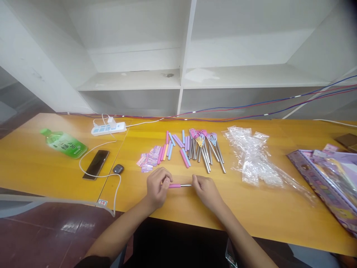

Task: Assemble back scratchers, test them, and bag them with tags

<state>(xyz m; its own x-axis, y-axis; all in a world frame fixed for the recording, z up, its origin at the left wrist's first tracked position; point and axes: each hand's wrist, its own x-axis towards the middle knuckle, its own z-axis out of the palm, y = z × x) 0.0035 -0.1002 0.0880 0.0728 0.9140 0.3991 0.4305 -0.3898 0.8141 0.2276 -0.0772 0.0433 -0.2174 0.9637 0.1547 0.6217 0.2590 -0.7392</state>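
Observation:
Near the front of the table, my left hand [158,187] is closed around a pink tube-shaped grip [175,185]. A metal rod [186,185] runs out of the grip's right end into my right hand [206,190], whose fingers are closed on it. The rod looks like that of a back scratcher, though its far end is hidden in my right hand. Just beyond my hands lie several loose grips [169,151] in pink, blue, purple and orange. Beside them is a pile of metal back scratchers [206,149] with coloured hand-shaped heads. Small printed cards [153,158] overlap at the left.
Clear plastic bags [251,156] are heaped at right, beside a purple printed box [320,182] with packed items. At left are a green bottle [65,143], a phone [96,164], a small black device [118,169], a white cable [120,186] and a power strip [108,128]. White shelves [134,80] rise behind.

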